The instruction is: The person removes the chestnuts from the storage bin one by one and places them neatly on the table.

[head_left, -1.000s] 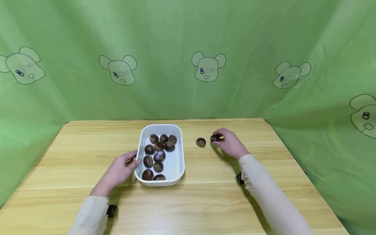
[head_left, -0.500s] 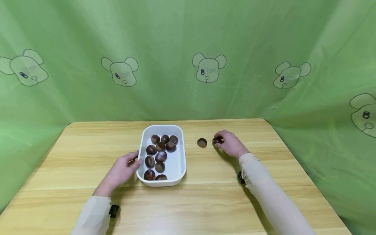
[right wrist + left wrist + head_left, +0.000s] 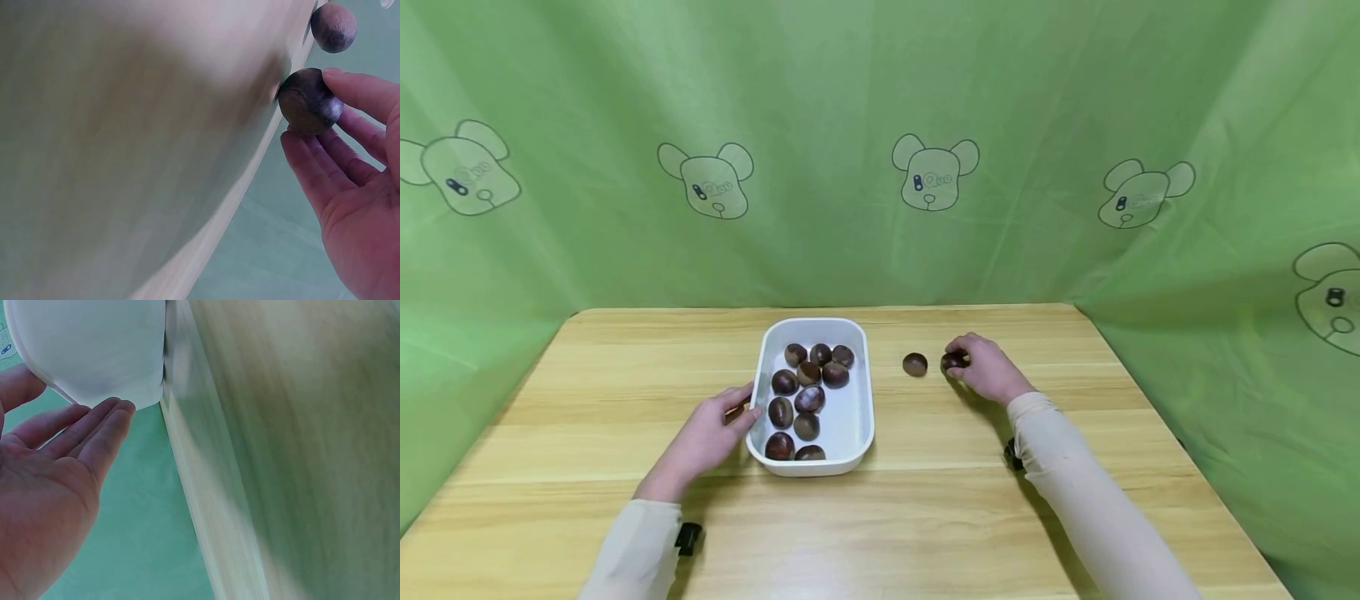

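Head view: barely any change over the last second, just a slight shift of the held chestnut (image 3: 952,362) toward the near side; pinched in the right hand (image 3: 988,368), near a loose chestnut (image 3: 915,364), so both still outside the white box (image 3: 848,425) with the other chestnuts (image 3: 809,400). Left wrist view: left hand (image 3: 56,478) at the box, fingers nearly straight against the outer wall, thumb apart at the rim. Right wrist view: held chestnut between thumb and fingertips, contact with the table (image 3: 156,156) hard to tell.

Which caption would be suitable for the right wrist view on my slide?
The right hand grips one chestnut; a second chestnut rests apart on the table.
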Available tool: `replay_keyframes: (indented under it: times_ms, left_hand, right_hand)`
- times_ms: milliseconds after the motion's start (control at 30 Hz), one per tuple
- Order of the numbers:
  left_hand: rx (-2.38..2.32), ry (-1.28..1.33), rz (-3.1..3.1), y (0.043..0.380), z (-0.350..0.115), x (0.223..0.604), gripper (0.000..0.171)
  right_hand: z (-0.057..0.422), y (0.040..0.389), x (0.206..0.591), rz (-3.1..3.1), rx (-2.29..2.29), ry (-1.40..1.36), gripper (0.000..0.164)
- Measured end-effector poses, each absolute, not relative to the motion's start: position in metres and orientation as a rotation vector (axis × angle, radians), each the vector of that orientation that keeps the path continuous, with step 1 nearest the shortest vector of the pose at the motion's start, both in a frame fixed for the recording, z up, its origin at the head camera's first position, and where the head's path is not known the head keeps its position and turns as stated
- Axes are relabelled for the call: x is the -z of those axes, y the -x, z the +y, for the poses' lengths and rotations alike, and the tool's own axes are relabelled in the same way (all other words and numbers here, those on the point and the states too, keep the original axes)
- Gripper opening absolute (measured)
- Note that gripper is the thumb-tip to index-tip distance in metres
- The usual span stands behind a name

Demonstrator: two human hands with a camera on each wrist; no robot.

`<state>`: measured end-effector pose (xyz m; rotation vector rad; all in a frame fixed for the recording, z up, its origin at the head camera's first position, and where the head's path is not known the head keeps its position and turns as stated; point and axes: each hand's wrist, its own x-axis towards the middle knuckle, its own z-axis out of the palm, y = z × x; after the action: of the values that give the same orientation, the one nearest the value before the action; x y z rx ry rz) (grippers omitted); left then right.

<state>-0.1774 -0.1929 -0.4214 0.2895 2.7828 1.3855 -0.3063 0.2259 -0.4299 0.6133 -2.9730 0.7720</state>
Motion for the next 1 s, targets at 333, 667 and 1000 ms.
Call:
replay_keyframes:
  times_ms: [333,667,1000]
  left_hand:
    - [-1.384,-0.305,2.791,0.1764,-0.1933,0.4214,0.051]
    - [-1.396,-0.311,2.796,0.1767,-0.194,0.4216,0.051]
    - [-1.376,-0.289,2.803,0.1772,-0.1935,0.421,0.051]
  right_hand:
    - [0.2239,0.3066,0.4303,-2.987,-0.768,-0.62,0.036]
    - [0.221,0.3069,0.4293,-2.999,-0.77,-0.628,0.038]
    - [0.2226,0.305,0.427,-3.012,-0.793,-0.64,0.046]
